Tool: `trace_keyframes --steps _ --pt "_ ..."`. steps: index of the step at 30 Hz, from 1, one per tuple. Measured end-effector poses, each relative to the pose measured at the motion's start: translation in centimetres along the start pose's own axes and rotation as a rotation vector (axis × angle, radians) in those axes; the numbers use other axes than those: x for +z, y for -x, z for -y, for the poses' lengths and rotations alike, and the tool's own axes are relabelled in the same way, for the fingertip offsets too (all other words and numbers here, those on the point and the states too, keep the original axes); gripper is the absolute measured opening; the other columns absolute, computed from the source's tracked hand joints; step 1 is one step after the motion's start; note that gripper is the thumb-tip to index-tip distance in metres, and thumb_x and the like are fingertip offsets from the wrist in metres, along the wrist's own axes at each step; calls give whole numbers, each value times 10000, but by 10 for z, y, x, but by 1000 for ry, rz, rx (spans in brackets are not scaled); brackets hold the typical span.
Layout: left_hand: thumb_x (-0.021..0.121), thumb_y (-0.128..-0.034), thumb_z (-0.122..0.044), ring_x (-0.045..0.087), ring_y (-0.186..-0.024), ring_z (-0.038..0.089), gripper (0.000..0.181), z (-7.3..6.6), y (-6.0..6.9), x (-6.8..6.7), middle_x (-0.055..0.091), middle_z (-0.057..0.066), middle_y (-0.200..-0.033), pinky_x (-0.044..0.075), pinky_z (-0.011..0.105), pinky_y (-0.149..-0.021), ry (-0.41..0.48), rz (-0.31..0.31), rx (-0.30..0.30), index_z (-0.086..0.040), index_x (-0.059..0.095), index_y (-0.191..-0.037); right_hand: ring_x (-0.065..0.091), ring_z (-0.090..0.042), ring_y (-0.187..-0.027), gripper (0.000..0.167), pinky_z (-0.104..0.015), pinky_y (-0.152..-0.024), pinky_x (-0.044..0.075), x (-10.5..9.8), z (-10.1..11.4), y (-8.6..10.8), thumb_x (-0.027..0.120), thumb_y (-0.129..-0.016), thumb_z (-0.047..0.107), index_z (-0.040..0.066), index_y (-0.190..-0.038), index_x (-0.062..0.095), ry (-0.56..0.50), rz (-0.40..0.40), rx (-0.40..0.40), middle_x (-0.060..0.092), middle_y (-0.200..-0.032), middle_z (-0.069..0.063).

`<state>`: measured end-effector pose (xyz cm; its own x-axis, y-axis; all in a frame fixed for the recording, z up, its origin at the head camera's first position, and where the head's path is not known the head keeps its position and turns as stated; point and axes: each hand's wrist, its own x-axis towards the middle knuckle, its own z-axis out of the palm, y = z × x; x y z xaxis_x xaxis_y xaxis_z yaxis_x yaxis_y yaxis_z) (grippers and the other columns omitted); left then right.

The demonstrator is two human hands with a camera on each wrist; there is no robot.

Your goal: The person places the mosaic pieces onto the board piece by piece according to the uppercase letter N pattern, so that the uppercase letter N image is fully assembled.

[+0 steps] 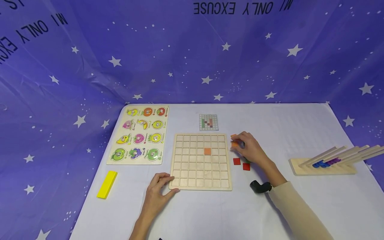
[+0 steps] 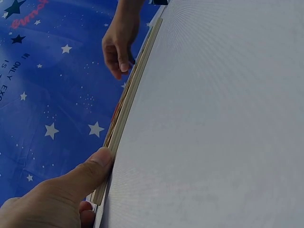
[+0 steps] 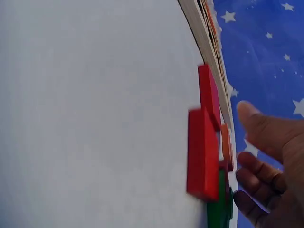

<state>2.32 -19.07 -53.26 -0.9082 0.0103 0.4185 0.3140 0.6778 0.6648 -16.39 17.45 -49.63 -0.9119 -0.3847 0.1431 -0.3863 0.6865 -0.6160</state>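
A square wooden grid board [image 1: 199, 165] lies mid-table, with one orange tile [image 1: 207, 151] set in a cell of its right half. My left hand [image 1: 157, 192] holds the board's near left corner, the thumb [image 2: 97, 161] against the near edge and the fingers at the left side. Beyond the board's right edge, my right hand [image 1: 248, 146] hovers over loose orange tiles [image 1: 234, 144]; its thumb and fingers are apart, with nothing visible between them. Red tiles [image 1: 237, 161] lie just nearer to me. Green tiles [image 3: 216, 199] are partly hidden beneath that hand.
A small card with a coloured grid pattern [image 1: 209, 122] lies behind the board. To the left are a fruit puzzle board [image 1: 144, 160] and a yellow block [image 1: 107, 185]. A wooden stand with pegs [image 1: 324, 171] stands at the right. A black object [image 1: 259, 187] sits by the right sleeve.
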Motion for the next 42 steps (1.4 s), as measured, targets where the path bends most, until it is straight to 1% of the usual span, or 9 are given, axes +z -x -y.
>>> trace_keyframes --steps 3,6,10,14,20,26,34,37,42 --pt "920 -635 -172 602 -1073 193 464 0 0 -1 623 38 -1189 428 89 -944 -15 4 1 -125 731 -1056 517 -253 -1004 364 -430 -883 468 -2 -6 2 817 -803 150 56 -1134 696 20 10 37 623 -1051 -80" --pt "919 -636 -193 589 -1108 205 466 0 0 -1 636 40 -1212 429 119 -963 -33 10 3 -136 735 -1060 511 -263 -1004 332 -441 -889 471 -2 -9 2 807 -812 144 56 -1117 707 38 13 38 620 -1049 -89" --pt "917 -634 -210 593 -1083 189 465 0 0 -2 656 39 -1206 442 140 -945 -44 11 7 -137 739 -1058 509 -274 -990 302 -453 -885 473 -1 -10 2 804 -812 132 44 -1088 718 54 8 27 622 -1025 -94" --pt "918 -629 -205 600 -1045 183 462 0 0 -2 671 46 -1191 439 121 -926 -41 8 14 -125 743 -1049 509 -277 -994 295 -459 -895 471 0 -10 2 801 -816 128 41 -1085 717 66 14 29 619 -1015 -90" --pt "919 -625 -188 611 -1056 201 465 -1 0 -2 672 56 -1180 429 94 -943 -22 12 8 -114 743 -1050 503 -277 -989 304 -451 -886 471 1 -9 0 793 -826 138 35 -1102 715 79 13 39 612 -1030 -98" --pt "921 -622 -178 610 -1059 200 472 -2 -1 -2 670 58 -1183 431 73 -916 -7 17 0 -105 744 -1054 506 -277 -992 269 -453 -889 460 2 -8 -2 781 -841 150 34 -1076 721 72 23 52 607 -1018 -92" --pt "925 -611 -154 614 -1048 206 476 -1 -2 -2 668 65 -1175 432 73 -911 -1 -1 11 -104 746 -1050 502 -271 -1007 270 -462 -912 456 3 -9 -4 770 -855 165 31 -1083 715 72 45 70 598 -1019 -84" --pt "924 -615 -153 613 -1049 204 474 -1 -1 -2 667 66 -1176 430 68 -909 0 4 9 -104 745 -1051 502 -268 -1000 269 -458 -910 459 3 -9 -4 768 -856 164 26 -1080 714 70 49 71 598 -1013 -84" --pt "921 -623 -147 611 -1064 206 467 -3 -1 -3 665 66 -1180 430 80 -941 9 9 4 -101 743 -1053 503 -272 -990 274 -459 -898 462 2 -9 -3 773 -851 173 17 -1067 710 72 39 61 601 -1005 -89"
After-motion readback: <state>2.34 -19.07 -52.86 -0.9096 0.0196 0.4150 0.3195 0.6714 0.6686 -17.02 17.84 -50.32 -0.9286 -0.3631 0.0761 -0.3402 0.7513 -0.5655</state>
